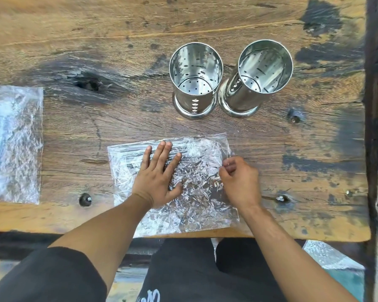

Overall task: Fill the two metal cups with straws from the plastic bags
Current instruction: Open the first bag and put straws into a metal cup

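While our left hand (158,182) presses flat on the crinkled clear plastic bag (196,192) at the worn wooden table's (96,40) near edge, our right hand (240,182) pinches its side; beyond stand two empty perforated metal cups (195,83).

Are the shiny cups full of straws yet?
Not yet. Both metal cups are empty. The left hand presses the near bag flat while the right hand pinches its edge. The far-left bag lies untouched.
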`<state>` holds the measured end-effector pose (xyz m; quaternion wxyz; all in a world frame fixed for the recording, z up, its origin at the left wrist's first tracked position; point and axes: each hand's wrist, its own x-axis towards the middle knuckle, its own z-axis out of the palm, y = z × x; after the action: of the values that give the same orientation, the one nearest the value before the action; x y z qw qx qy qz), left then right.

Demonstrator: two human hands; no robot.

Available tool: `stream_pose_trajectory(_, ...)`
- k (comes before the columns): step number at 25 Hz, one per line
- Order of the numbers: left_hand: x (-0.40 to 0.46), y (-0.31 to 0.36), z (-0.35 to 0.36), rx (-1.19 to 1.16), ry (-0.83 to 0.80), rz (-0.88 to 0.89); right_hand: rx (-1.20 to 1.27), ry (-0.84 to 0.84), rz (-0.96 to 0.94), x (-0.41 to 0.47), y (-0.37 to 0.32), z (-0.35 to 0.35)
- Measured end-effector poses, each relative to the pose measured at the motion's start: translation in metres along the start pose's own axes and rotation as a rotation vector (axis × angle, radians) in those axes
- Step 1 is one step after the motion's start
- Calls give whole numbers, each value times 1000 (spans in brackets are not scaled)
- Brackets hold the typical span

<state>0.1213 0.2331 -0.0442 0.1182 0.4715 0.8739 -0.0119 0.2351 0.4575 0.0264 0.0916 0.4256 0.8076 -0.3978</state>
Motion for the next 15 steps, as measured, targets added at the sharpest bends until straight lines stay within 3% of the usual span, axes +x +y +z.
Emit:
stream_pose_trajectory(4,-3,-1,0,-89,32,-2,177,-75,15,-1,-7,1)
stream_pose_trajectory(7,-3,-1,-1,-170,92,6,759,-292,276,-1,-14,8)
stream_pose_trajectory(9,-4,-2,1,-213,147,6,1019,-386,399,2,-16,10)
stream_pose_trajectory(10,-4,-2,2,-232,169,8,1015,-438,404,4,-16,10)
stream_pose_trajectory(12,-5,-4,4,-267,212,17,740,-519,270,10,-12,15)
stream_pose_trajectory(15,-6,-4,4,-317,268,31,283,-404,-57,20,-11,26)
